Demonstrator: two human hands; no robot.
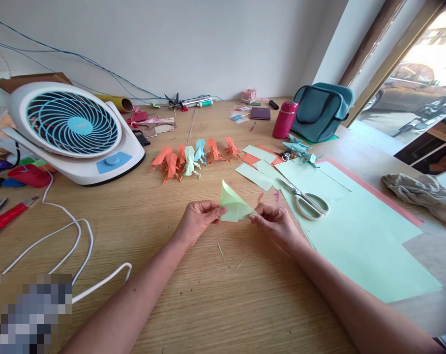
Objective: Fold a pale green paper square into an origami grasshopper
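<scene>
On the wooden table [215, 295], left hand [196, 221] and right hand [276, 223] each grip clamped on the unmarked green folded paper [234, 205].

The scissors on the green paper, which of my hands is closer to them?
Right. Your right hand pinches the folded green paper just left of the scissors. Your left hand holds the paper's other side, farther away.

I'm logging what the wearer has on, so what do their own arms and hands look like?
Both forearms are bare up to the picture's edge, with no sleeves in view. The left hand and right hand wear no gloves, and no rings, watch or bracelets are visible.
</scene>
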